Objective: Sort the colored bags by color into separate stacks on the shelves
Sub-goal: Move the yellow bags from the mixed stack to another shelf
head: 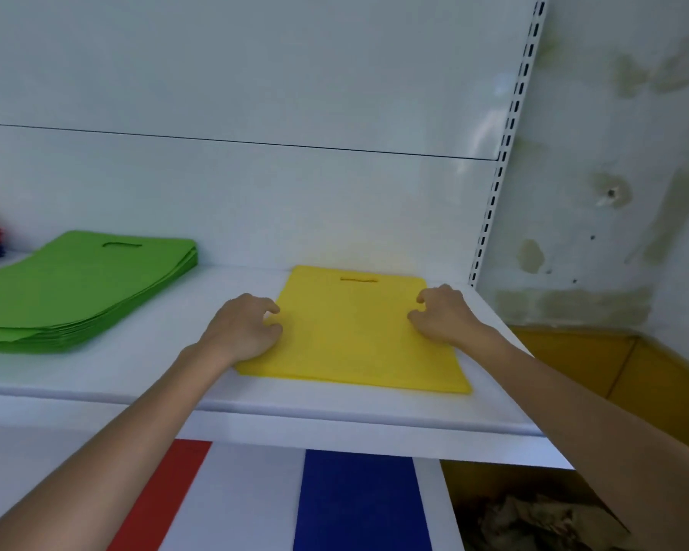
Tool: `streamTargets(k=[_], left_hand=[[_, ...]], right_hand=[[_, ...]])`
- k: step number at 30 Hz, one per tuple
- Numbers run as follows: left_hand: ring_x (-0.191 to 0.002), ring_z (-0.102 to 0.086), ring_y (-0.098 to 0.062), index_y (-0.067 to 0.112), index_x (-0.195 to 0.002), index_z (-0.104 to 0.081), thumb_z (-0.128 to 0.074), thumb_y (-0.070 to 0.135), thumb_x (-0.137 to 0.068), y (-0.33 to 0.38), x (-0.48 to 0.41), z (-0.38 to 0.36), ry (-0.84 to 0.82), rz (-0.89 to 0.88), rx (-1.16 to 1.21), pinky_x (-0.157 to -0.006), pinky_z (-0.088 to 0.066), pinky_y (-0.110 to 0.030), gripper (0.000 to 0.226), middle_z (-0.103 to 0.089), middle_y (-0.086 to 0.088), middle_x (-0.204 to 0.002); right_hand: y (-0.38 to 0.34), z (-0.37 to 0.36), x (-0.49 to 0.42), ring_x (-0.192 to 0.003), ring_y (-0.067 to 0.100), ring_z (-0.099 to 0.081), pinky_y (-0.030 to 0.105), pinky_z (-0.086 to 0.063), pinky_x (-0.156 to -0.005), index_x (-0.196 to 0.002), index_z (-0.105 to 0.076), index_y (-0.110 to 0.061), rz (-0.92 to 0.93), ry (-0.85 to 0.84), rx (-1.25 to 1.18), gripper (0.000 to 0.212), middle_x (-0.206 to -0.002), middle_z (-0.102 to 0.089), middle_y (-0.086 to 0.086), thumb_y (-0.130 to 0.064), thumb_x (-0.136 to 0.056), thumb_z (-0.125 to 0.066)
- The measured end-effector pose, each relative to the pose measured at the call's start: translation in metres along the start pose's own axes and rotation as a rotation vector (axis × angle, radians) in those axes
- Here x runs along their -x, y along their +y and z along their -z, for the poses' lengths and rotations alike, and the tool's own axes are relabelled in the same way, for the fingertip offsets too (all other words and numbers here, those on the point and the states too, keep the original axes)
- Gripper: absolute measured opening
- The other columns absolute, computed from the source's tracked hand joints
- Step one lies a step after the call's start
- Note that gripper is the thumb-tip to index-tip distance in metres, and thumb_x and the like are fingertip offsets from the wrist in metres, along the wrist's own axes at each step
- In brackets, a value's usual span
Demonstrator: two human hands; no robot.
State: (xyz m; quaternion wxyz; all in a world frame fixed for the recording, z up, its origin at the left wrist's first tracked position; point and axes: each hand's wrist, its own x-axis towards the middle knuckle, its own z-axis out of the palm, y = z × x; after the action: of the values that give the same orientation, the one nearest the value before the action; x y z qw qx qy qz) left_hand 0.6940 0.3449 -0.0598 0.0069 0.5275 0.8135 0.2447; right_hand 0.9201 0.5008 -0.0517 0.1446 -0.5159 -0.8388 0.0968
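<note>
Two narrow, curled grips hold one yellow bag (pixel 351 344), which lies flat on the white shelf (pixel 156 375): my left hand (pixel 243 328) pinches its left edge, my right hand (pixel 444 316) its right edge. A green bag stack (pixel 76 288) sits well apart to the left.

This looks like a small shop or its stock room. The white metal shelf (pixel 374 415) hangs on a slotted upright (pixel 506 145), as store fittings do. Flat carrier bags lie sorted by colour: a green stack (pixel 76 288), a yellow bag (pixel 347 336). Beside it are a stained wall (pixel 613 153) and a cardboard box (pixel 633 371).
</note>
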Motion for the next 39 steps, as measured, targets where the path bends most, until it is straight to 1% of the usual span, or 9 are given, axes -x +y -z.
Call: streamTargets(k=[4, 7, 9, 11, 14, 20, 23, 28, 39], left_hand=[[-0.108, -0.054, -0.021, 0.023, -0.118, -0.059, -0.056, 0.025, -0.087, -0.019, 0.012, 0.028, 0.147, 0.026, 0.034, -0.09, -0.04, -0.03, 0.031, -0.057, -0.003, -0.119], [-0.088, -0.052, -0.017, 0.016, -0.114, -0.063, -0.058, 0.017, -0.086, -0.05, 0.032, 0.066, 0.272, 0.049, 0.059, -0.082, -0.04, -0.027, 0.029, -0.064, -0.003, -0.11], [-0.082, -0.052, -0.017, 0.013, -0.109, -0.066, -0.06, 0.012, -0.083, -0.078, 0.05, 0.096, 0.394, 0.07, 0.047, -0.08, -0.041, -0.027, 0.027, -0.067, -0.005, -0.103], [-0.084, -0.058, -0.022, 0.01, -0.105, -0.067, -0.062, 0.008, -0.081, -0.111, 0.072, 0.126, 0.478, 0.098, 0.012, -0.082, -0.043, -0.03, 0.025, -0.067, -0.008, -0.101], [-0.092, -0.061, -0.027, 0.007, -0.106, -0.066, -0.064, 0.007, -0.079, -0.165, 0.111, 0.164, 0.504, 0.178, -0.062, -0.085, -0.044, -0.033, 0.027, -0.065, -0.012, -0.103], [-0.093, -0.055, -0.014, 0.016, -0.109, -0.064, -0.062, 0.016, -0.085, -0.281, 0.188, 0.229, 0.547, 0.332, -0.041, -0.08, -0.04, -0.025, 0.024, -0.058, 0.001, -0.103], [-0.093, -0.053, -0.011, 0.017, -0.112, -0.062, -0.061, 0.019, -0.086, -0.332, 0.21, 0.259, 0.545, 0.365, -0.048, -0.08, -0.038, -0.023, 0.025, -0.057, 0.002, -0.105], [-0.094, -0.053, -0.011, 0.019, -0.112, -0.061, -0.06, 0.02, -0.087, -0.398, 0.215, 0.294, 0.522, 0.322, -0.079, -0.08, -0.038, -0.024, 0.025, -0.057, 0.003, -0.105], [-0.095, -0.053, -0.008, 0.016, -0.113, -0.061, -0.059, 0.017, -0.088, -0.506, 0.133, 0.313, 0.471, 0.19, 0.011, -0.08, -0.039, -0.021, 0.026, -0.057, 0.0, -0.111]], right_hand=[[-0.045, 0.006, 0.004, -0.115, 0.027, -0.049, 0.03, -0.038, -0.092, -0.12, -0.056, -0.002, 0.197, 0.131, -0.169, 0.033, -0.124, -0.054, 0.015, -0.017, -0.092, -0.05], [-0.102, 0.003, 0.007, -0.105, 0.024, -0.055, 0.028, -0.04, -0.09, -0.116, -0.059, -0.005, 0.358, 0.146, -0.277, 0.029, -0.117, -0.06, 0.011, -0.016, -0.091, -0.052], [-0.149, -0.003, 0.01, -0.1, 0.022, -0.056, 0.027, -0.041, -0.088, -0.117, -0.059, -0.006, 0.472, 0.138, -0.337, 0.029, -0.114, -0.061, 0.009, -0.015, -0.09, -0.053], [-0.204, -0.01, 0.017, -0.099, 0.022, -0.057, 0.028, -0.041, -0.09, -0.119, -0.057, -0.007, 0.586, 0.117, -0.393, 0.031, -0.113, -0.061, 0.009, -0.015, -0.089, -0.055], [-0.292, -0.026, 0.035, -0.1, 0.027, -0.058, 0.036, -0.045, -0.092, -0.124, -0.054, -0.007, 0.712, 0.052, -0.489, 0.037, -0.114, -0.061, 0.012, -0.014, -0.088, -0.056], [-0.461, -0.07, 0.08, -0.103, 0.029, -0.059, 0.036, -0.043, -0.093, -0.126, -0.053, -0.006, 0.894, 0.001, -0.556, 0.041, -0.114, -0.063, 0.012, -0.015, -0.086, -0.057], [-0.52, -0.09, 0.095, -0.102, 0.027, -0.059, 0.038, -0.045, -0.092, -0.127, -0.053, -0.007, 0.923, -0.013, -0.595, 0.042, -0.114, -0.062, 0.011, -0.016, -0.087, -0.056], [-0.588, -0.118, 0.098, -0.1, 0.024, -0.059, 0.038, -0.047, -0.09, -0.129, -0.05, -0.008, 0.891, -0.032, -0.626, 0.042, -0.117, -0.06, 0.009, -0.018, -0.088, -0.055], [-0.687, -0.14, 0.032, -0.101, 0.026, -0.057, 0.038, -0.049, -0.085, -0.127, -0.052, -0.009, 0.864, 0.03, -0.51, 0.04, -0.116, -0.059, 0.009, -0.015, -0.087, -0.056]])
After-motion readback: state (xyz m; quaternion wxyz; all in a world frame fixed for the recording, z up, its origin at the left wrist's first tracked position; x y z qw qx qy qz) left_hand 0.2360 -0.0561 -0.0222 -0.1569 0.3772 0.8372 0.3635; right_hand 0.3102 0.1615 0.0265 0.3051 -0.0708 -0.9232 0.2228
